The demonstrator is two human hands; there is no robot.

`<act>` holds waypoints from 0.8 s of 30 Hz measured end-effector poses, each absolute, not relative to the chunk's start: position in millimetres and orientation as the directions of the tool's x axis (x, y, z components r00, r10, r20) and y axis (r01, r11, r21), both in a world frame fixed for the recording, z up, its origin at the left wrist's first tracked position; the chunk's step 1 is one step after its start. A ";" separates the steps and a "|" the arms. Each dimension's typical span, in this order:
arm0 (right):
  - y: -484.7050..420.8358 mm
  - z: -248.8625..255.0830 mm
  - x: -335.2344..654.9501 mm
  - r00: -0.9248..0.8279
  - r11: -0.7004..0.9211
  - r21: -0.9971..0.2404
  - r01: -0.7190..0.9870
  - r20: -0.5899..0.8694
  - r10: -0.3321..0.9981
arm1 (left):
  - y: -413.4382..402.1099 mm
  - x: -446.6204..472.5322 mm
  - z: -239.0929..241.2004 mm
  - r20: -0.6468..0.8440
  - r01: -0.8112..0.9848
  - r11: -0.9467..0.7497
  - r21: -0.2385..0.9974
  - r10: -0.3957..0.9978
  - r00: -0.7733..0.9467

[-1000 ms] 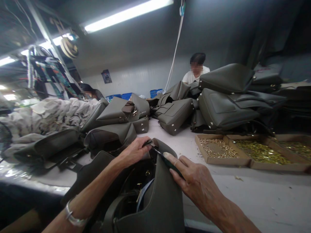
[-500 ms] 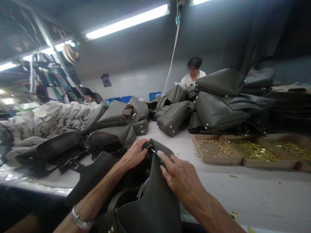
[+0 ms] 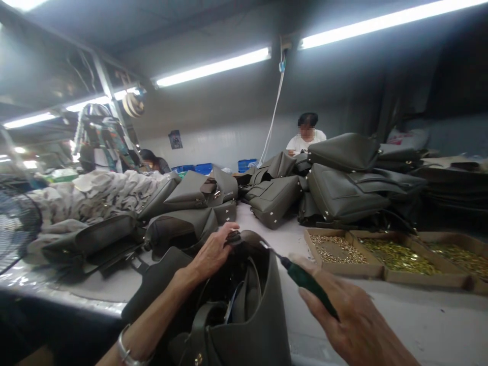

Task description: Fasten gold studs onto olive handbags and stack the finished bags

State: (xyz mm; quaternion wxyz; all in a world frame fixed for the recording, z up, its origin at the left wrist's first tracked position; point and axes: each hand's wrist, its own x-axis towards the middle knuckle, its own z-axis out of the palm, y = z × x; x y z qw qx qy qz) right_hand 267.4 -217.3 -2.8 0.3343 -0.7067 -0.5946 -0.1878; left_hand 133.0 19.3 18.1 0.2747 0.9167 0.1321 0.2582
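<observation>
A dark olive leather handbag (image 3: 247, 343) stands open in front of me, its lining and a strap loop partly in view. My left hand (image 3: 211, 251) pinches the far upper edge of the bag, around a small dark flap or strap end; the fingertips are partly hidden. In my right hand (image 3: 353, 310) is a screwdriver (image 3: 309, 283) with a dark green handle. Its thin shaft points left, with the bright tip close to the bag's right rim. Whether the tip touches the leather I cannot tell.
Cardboard trays (image 3: 423, 278) of small gold-coloured metal parts stand on the right of the white table (image 3: 430, 315). Similar handbags (image 3: 345, 195) are piled behind. Crumpled pale cloth (image 3: 110, 193) and a fan (image 3: 17, 229) are at left. A co-worker (image 3: 307, 137) sits at the back.
My right hand has drawn the screwdriver back to the right, out from the bag's edge. My left hand stays at the edge. The bag mouth looks wider, and the view has tilted up.
</observation>
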 end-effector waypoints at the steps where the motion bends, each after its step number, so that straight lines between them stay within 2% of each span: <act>1: -226.0 -7.3 274.8 0.257 -0.102 -0.258 0.961 0.688 0.679 | 18.0 133.2 17.8 0.399 0.096 -0.813 0.575 0.381 0.834; 4: -242.9 -20.4 288.8 0.395 -0.181 -0.373 0.910 0.650 0.649 | 10.9 137.0 16.3 0.390 0.088 -0.823 0.562 0.357 0.849; 6: -250.0 -26.7 291.1 0.493 -0.146 -0.582 0.800 0.500 0.712 | 5.9 139.4 15.4 0.385 0.103 -0.839 0.534 0.349 0.854; 8: -257.5 -31.5 292.3 0.559 -0.115 -0.799 0.590 0.302 0.773 | 2.8 139.3 14.6 0.375 0.139 -0.851 0.507 0.363 0.853; 9: -261.6 -34.1 294.2 0.579 -0.103 -0.860 0.500 0.244 0.778 | 1.9 138.1 13.8 0.372 0.163 -0.853 0.496 0.378 0.848; 11: -268.8 -40.8 302.8 0.631 -0.074 -0.902 0.426 0.237 0.739 | 0.8 133.7 11.4 0.388 0.216 -0.856 0.470 0.421 0.820; 12: -271.0 -45.2 309.2 0.644 -0.070 -0.894 0.443 0.263 0.718 | 0.1 130.9 9.7 0.401 0.240 -0.856 0.458 0.441 0.803; 14: -271.0 -56.7 323.6 0.633 -0.127 -0.809 0.574 0.339 0.696 | -1.9 124.7 5.7 0.443 0.271 -0.861 0.429 0.462 0.768; 15: -268.7 -63.8 330.1 0.618 -0.193 -0.726 0.660 0.379 0.689 | -3.3 121.7 3.8 0.468 0.279 -0.869 0.408 0.461 0.754; 17: -260.7 -79.7 338.9 0.574 -0.364 -0.476 0.800 0.435 0.693 | -6.0 116.1 1.2 0.522 0.301 -0.891 0.340 0.445 0.728; 18: -255.9 -87.6 341.0 0.561 -0.445 -0.345 0.826 0.438 0.702 | -7.2 113.6 0.8 0.547 0.325 -0.898 0.295 0.438 0.713; 20: -246.2 -100.1 341.6 0.564 -0.549 -0.162 0.820 0.394 0.726 | -8.5 109.5 1.9 0.571 0.385 -0.899 0.211 0.433 0.697; 22: -237.4 -104.1 340.0 0.555 -0.585 -0.035 0.810 0.367 0.747 | -8.9 107.1 4.9 0.570 0.422 -0.890 0.171 0.439 0.694; 24: -229.1 -95.4 336.6 0.515 -0.581 0.055 0.812 0.402 0.757 | -9.1 106.6 8.6 0.559 0.421 -0.890 0.174 0.442 0.702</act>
